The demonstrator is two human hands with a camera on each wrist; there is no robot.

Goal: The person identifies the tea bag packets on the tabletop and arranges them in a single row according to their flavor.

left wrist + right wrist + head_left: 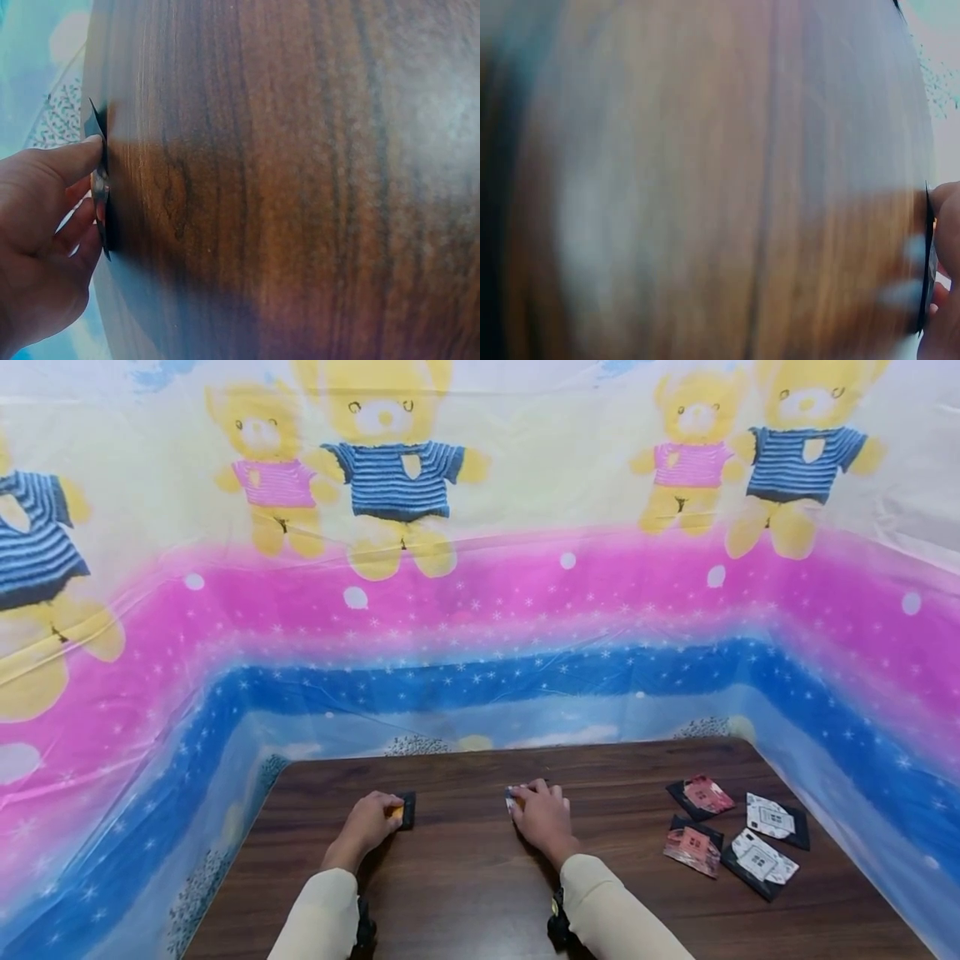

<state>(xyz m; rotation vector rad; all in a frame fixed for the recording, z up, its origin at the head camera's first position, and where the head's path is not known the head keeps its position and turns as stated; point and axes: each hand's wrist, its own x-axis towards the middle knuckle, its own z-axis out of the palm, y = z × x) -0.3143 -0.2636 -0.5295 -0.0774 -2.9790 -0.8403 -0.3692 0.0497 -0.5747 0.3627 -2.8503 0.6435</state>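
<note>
My left hand [369,827] is pinching a dark card [406,808] on the table [465,893]; my right hand [542,816] is gripping another card [512,795]. No print is legible.

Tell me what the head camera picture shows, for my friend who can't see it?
Two hands rest on a dark wooden table, the left hand holding a small dark card and the right hand holding another card. Four picture cards lie to the right. A teddy-bear sheet surrounds the table.
</note>
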